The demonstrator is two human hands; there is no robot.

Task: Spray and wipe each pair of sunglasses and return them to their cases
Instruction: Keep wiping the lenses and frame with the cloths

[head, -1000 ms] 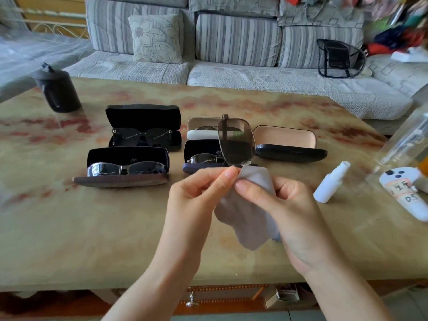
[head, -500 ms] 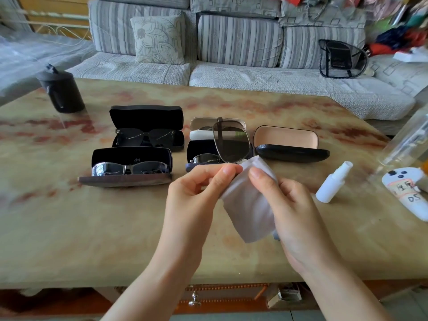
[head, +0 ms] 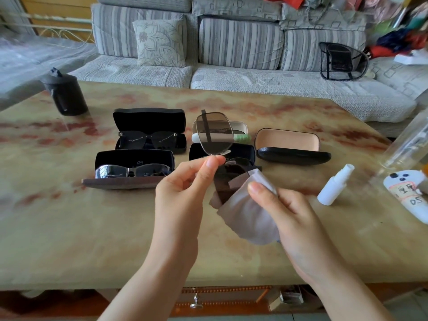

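Left hand (head: 183, 193) grip pinches sunglasses (head: 214, 135) at the bridge, frame upright: one lens at 12 o'clock, lower lens at 5 inside cloth (head: 250, 218) pinched by right hand (head: 284, 216).

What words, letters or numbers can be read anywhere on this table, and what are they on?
"D": on each outer corner of the black sunglasses in the far left case.
"05", roughly: handwritten on the label of the white device at the right edge; the marks above it are illegible.
Pale logo inside the lid of the near left case: too blurred to read.
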